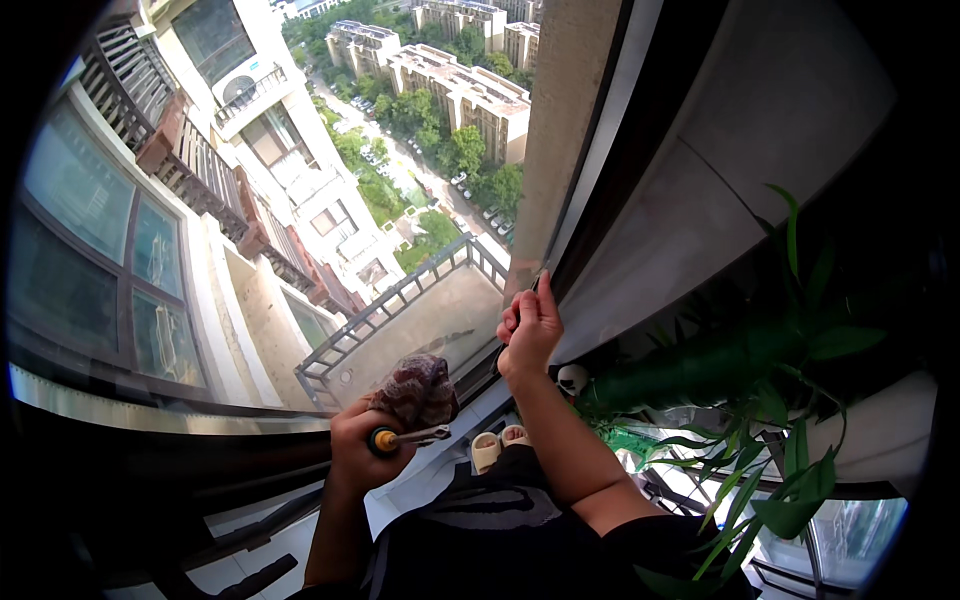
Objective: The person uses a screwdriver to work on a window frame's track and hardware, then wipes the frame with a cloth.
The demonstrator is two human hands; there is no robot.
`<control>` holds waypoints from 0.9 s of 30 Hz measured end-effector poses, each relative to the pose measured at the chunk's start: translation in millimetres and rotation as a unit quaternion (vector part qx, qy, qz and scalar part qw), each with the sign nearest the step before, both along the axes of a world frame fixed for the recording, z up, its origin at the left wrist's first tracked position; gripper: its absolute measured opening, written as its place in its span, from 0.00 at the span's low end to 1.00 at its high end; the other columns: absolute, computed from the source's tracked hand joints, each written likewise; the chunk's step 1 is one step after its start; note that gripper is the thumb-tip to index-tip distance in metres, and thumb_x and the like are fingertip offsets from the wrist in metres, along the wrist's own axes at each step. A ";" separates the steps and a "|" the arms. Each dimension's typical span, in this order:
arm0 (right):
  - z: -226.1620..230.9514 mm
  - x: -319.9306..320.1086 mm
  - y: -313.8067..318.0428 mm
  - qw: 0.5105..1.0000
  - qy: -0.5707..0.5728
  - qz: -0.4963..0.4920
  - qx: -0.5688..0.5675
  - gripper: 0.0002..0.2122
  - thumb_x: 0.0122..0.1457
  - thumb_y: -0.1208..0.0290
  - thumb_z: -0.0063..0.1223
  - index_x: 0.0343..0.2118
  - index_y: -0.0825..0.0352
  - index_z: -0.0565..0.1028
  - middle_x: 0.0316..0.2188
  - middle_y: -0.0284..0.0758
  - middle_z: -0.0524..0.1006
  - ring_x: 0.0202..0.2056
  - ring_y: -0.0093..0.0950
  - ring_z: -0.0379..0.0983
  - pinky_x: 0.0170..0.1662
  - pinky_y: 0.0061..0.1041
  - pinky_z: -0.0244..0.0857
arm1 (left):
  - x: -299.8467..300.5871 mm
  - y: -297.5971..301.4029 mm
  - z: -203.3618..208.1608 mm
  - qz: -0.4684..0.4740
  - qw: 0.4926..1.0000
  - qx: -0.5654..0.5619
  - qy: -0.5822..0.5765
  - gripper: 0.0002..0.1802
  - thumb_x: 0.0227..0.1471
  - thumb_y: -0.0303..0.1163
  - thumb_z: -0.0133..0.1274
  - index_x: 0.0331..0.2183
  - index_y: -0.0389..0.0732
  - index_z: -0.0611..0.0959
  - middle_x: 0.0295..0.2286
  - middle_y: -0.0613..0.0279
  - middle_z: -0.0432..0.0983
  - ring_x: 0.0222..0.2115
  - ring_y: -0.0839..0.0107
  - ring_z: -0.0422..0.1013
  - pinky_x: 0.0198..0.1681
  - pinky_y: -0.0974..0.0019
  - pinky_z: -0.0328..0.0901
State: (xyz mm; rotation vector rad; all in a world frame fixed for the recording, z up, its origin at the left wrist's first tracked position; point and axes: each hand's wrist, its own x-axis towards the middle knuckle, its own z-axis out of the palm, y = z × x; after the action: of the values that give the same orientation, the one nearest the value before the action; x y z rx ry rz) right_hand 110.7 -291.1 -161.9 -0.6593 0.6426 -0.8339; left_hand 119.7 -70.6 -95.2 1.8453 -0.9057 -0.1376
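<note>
My left hand [362,446] is closed around a screwdriver [384,440] with a yellow and black handle. Its metal shaft points to the right. The same hand also grips a bunched brown patterned cloth [415,388], which sticks up above the fingers. My right hand [532,325] is raised to the window frame [583,215]. Its fingers are curled and pinched together at the frame's inner edge, and whatever they may hold is too small to make out.
Beyond the glass lie a railed ledge [400,300], neighbouring buildings [460,85] and a street far below. A leafy green plant [790,480] stands at my right. Sandals [487,452] show on the tiled floor below. A dark bar [265,525] runs at lower left.
</note>
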 end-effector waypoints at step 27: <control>-12.7 1.7 -4.9 1.000 -0.006 0.007 0.021 0.18 0.59 0.76 0.40 0.52 0.53 0.65 0.18 0.24 0.60 0.16 0.15 0.52 0.15 0.14 0.46 | -0.5 -2.4 1.4 0.012 0.999 0.008 -0.043 0.10 0.25 0.26 0.60 0.15 0.39 0.74 0.17 0.55 0.70 0.21 0.63 0.69 0.26 0.65 0.64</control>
State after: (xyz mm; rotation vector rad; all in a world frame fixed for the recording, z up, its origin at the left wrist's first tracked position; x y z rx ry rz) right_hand 112.3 -296.0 -174.6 -0.6204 0.6429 -0.8077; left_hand 119.2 -73.0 -93.7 1.8881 -0.9435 -0.0523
